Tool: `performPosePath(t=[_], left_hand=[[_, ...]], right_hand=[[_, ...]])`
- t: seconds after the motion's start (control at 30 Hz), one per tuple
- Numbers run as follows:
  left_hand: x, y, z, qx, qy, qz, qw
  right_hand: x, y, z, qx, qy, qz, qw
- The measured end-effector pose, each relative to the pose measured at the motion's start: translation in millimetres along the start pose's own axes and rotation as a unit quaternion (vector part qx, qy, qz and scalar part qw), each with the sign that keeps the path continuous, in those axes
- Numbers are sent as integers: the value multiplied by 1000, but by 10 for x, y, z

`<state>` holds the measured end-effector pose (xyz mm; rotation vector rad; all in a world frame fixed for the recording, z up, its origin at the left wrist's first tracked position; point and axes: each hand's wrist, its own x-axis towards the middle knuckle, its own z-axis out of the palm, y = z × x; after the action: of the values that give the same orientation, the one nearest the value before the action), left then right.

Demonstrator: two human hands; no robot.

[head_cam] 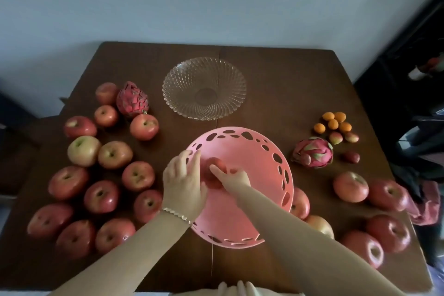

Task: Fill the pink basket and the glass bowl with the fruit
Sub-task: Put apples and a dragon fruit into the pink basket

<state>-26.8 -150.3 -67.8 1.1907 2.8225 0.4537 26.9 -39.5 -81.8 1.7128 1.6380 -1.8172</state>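
Observation:
The pink basket (266, 170) with oval holes sits at the table's centre front. Inside it both my hands hold one red apple (211, 175): my left hand (183, 182) cups its left side, my right hand (234, 176) presses on its right. The glass bowl (204, 87) stands empty behind the basket. Several red apples (102, 196) lie to the left, with a dragon fruit (132, 100) behind them. Right of the basket lie another dragon fruit (313, 151), several apples (350, 186) and several small orange fruits (334, 122).
The dark wooden table (276, 74) stands against a pale wall. Small reddish fruits (351, 156) lie near the right dragon fruit. A pink cloth (427, 204) hangs at the right edge, with dark clutter beyond it. Some apples sit close to the table's front edge.

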Motion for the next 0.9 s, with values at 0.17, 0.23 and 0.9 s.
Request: performPosePath(t=[0.17,0.23,0.9], left_hand=[[449,163,182,58,-244,-3,968],[488,189,235,77,-254,3,964],[367,46,435,-123,-177,-88,973]], right_hand=[[-169,-112,-699,-44,7,-127,991],[-275,-128,-1170,-111,111,-226,961],[-316,260,-1736,-333,248,-185,891]])
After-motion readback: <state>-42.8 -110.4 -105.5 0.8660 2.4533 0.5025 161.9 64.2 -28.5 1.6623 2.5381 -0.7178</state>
